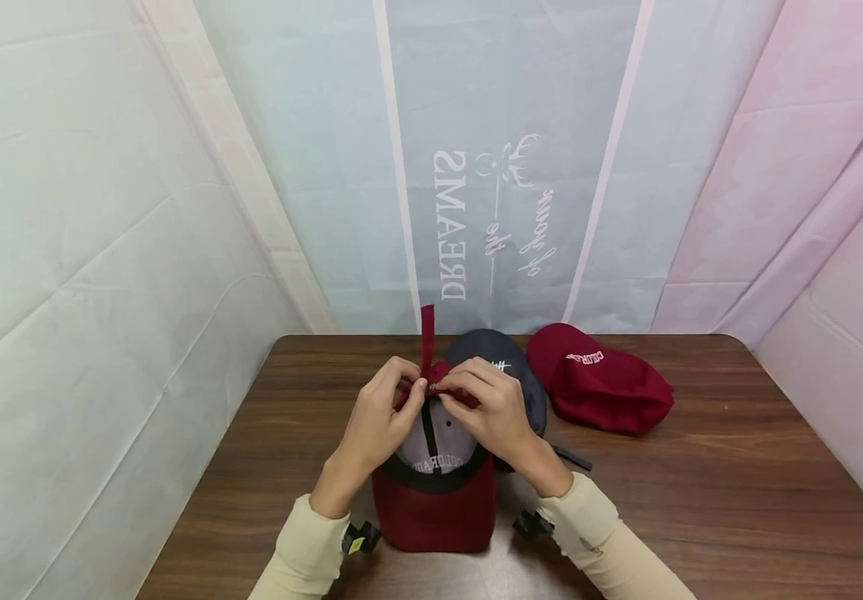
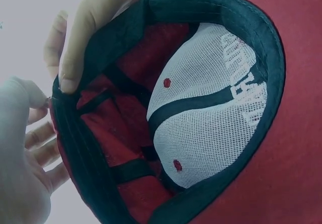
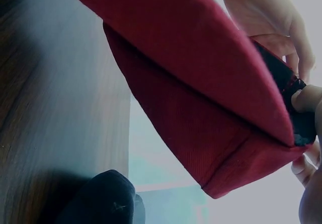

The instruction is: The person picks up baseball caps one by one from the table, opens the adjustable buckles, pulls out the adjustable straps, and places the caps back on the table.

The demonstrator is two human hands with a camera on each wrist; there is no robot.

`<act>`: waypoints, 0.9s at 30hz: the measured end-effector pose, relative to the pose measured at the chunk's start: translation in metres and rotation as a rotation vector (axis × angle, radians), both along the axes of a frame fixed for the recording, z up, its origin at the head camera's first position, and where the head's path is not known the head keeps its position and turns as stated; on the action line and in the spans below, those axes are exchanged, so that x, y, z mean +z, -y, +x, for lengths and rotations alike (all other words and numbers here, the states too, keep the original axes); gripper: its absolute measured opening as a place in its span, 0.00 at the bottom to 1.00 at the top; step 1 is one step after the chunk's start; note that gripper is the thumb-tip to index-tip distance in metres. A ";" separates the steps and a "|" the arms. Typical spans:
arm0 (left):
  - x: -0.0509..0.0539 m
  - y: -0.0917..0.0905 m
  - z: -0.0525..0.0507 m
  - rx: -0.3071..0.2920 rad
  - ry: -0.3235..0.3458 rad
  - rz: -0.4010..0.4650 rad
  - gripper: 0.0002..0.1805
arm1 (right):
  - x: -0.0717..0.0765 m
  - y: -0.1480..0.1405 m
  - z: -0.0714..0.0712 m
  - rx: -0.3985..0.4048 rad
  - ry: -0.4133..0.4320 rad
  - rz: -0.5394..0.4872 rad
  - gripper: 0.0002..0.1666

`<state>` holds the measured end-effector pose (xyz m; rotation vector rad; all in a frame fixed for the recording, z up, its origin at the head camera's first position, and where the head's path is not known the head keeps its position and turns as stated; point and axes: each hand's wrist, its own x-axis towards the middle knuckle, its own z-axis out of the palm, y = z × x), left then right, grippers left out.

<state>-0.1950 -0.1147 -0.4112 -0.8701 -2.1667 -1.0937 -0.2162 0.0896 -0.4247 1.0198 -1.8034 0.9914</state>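
A dark red baseball cap (image 1: 431, 517) is held with its hollow side toward me and its brim toward the person. Inside, it has a pale mesh front panel (image 2: 206, 128) and a dark sweatband (image 2: 266, 48). My left hand (image 1: 375, 417) pinches the back edge, beside a narrow red strap (image 1: 427, 333) that sticks straight up. Close by, my right hand (image 1: 495, 412) pinches the same back edge with thumb and fingers. In the right wrist view, fingertips meet at the dark band (image 3: 302, 121). The fingers hide the strap's fastening.
Behind the right hand lies a dark navy cap (image 1: 529, 387) with a loose dark strap (image 1: 572, 457). A second red cap (image 1: 611, 387) lies to its right on the wooden table (image 1: 731, 500). Fabric (image 1: 326, 167) hangs behind the table's far edge.
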 end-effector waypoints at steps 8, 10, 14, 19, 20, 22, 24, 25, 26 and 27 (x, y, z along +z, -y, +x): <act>-0.003 0.004 0.000 -0.036 0.007 -0.036 0.12 | -0.002 -0.002 -0.001 -0.020 0.019 0.013 0.12; -0.004 0.005 -0.001 -0.039 0.011 -0.062 0.16 | -0.002 -0.003 -0.001 -0.024 0.025 0.015 0.12; -0.006 0.006 -0.002 -0.036 -0.005 -0.085 0.19 | -0.003 -0.004 -0.002 -0.028 0.038 0.012 0.13; -0.006 0.006 -0.002 -0.022 -0.059 -0.058 0.14 | -0.003 -0.003 -0.001 -0.064 0.078 0.026 0.12; -0.006 0.005 -0.002 -0.018 -0.064 -0.052 0.13 | -0.003 -0.003 0.000 -0.076 0.086 0.032 0.11; -0.006 0.005 -0.002 -0.010 -0.076 -0.049 0.12 | -0.003 -0.003 0.001 -0.106 0.101 0.051 0.11; -0.006 0.005 -0.002 -0.001 -0.083 -0.047 0.12 | -0.002 -0.002 0.002 -0.132 0.112 0.070 0.12; -0.006 0.005 -0.002 0.004 -0.088 -0.047 0.12 | -0.002 -0.002 0.003 -0.142 0.115 0.080 0.12; -0.006 0.005 -0.002 0.007 -0.096 -0.049 0.12 | -0.001 -0.002 0.004 -0.149 0.116 0.091 0.12; -0.006 0.005 -0.002 0.011 -0.104 -0.051 0.12 | -0.001 -0.002 0.004 -0.157 0.114 0.103 0.12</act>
